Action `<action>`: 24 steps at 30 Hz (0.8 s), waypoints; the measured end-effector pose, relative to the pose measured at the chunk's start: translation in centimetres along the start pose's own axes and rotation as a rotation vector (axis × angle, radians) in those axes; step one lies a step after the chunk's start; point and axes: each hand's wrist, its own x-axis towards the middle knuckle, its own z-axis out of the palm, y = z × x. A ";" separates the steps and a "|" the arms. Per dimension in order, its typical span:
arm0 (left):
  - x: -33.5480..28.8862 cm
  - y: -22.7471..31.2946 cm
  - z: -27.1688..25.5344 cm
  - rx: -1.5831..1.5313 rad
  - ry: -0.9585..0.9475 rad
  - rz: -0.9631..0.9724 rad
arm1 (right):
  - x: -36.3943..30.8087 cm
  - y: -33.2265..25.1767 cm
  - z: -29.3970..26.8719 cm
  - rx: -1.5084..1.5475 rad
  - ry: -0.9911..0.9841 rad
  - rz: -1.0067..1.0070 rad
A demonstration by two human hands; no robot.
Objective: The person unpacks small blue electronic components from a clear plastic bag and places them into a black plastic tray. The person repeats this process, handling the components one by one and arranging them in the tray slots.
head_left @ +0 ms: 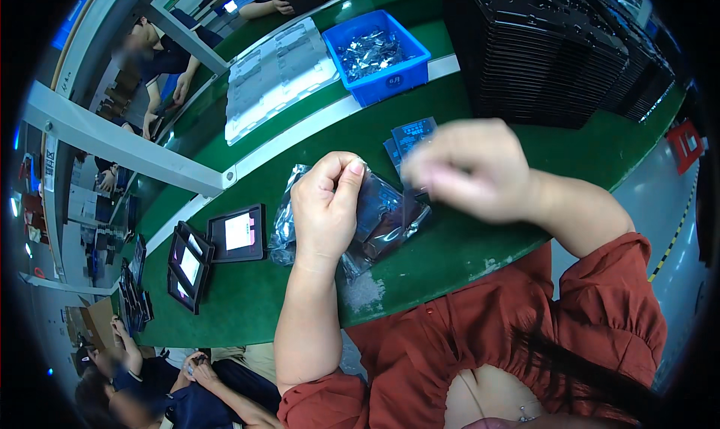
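My left hand (324, 204) is closed in a pinch, thumb pressed on the bent index finger. What it grips, if anything, is too small or hidden to make out. Beneath and beside it lies a crumpled, shiny clear plastic bag (367, 260) with dark, flat contents. To the right, my right hand (480, 170) hovers over the green table, its curled fingers smeared by motion. I cannot make out whether they hold anything. Just beyond its fingertips lie flat blue-and-black rectangular pieces (411, 134) with printed faces, partly overlapping.
A blue bin (382, 84) of small metallic parts stands beyond my hands, beside grey-white moulded trays (274, 76). Tall stacks of black trays (540, 54) rise at the far right. Small black trays (236, 234) sit at left, near a metal frame post (135, 140). Other people work around the table.
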 end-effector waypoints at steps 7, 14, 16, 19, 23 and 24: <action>0.1 0.1 0.3 0.055 0.013 0.082 | 5.4 7.6 0.8 -0.163 0.383 0.355; -0.1 0.3 0.2 0.067 0.016 0.144 | 7.8 13.8 1.9 -1.026 0.219 0.238; -0.2 0.3 0.0 0.078 0.025 0.150 | 7.8 13.0 2.1 -0.939 0.182 0.312; -0.3 0.2 -0.1 0.084 0.072 0.145 | 6.8 8.5 2.1 -0.486 0.097 0.383; -0.3 0.2 0.3 0.061 0.102 0.132 | 3.2 1.8 1.5 -0.207 -0.092 0.129; -0.3 0.3 0.3 0.060 0.111 0.143 | 2.3 0.8 1.6 -0.162 -0.113 0.154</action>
